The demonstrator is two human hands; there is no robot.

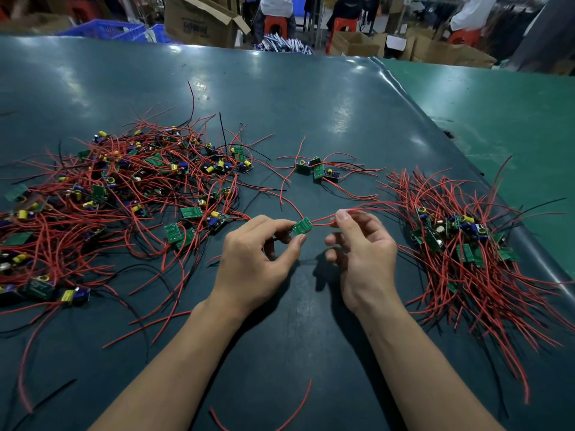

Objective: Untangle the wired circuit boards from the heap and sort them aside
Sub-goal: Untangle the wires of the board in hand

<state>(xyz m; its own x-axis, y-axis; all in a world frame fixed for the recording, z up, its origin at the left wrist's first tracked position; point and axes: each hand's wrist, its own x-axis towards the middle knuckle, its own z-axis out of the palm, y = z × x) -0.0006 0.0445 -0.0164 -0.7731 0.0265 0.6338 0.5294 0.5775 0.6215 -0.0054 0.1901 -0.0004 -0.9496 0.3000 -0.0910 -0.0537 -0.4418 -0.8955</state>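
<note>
1. A small green circuit board [301,227] was held just above the dark green table mat [311,104], near the middle of the view between the two hands.
2. The left hand [258,256] pinched the board's left edge between thumb and forefinger, the other fingers curled loosely beneath.
3. Red wires [323,221] ran from the board's right side into the right hand [362,247], which pinched them between thumb and forefinger; its remaining fingers curled inward and held nothing that could be made out.
4. Past the right hand the same wires trailed off to the right toward the sorted pile [460,241], a fan of boards with red leads lying roughly side by side.
5. To the left lay the tangled heap [124,188], boards with yellow and blue components knotted among red and black wires; its nearest boards sat close beside the left hand.
6. A small cluster of boards [315,169] lay apart on the mat behind the hands, between heap and pile.
7. A loose red wire [292,409] curved on the mat between the forearms.
8. Both forearms reached in from the bottom edge, wrists raised off the mat.
9. Beyond the table stood cardboard boxes [202,20], blue crates [105,29] and red stools [275,24].
</note>
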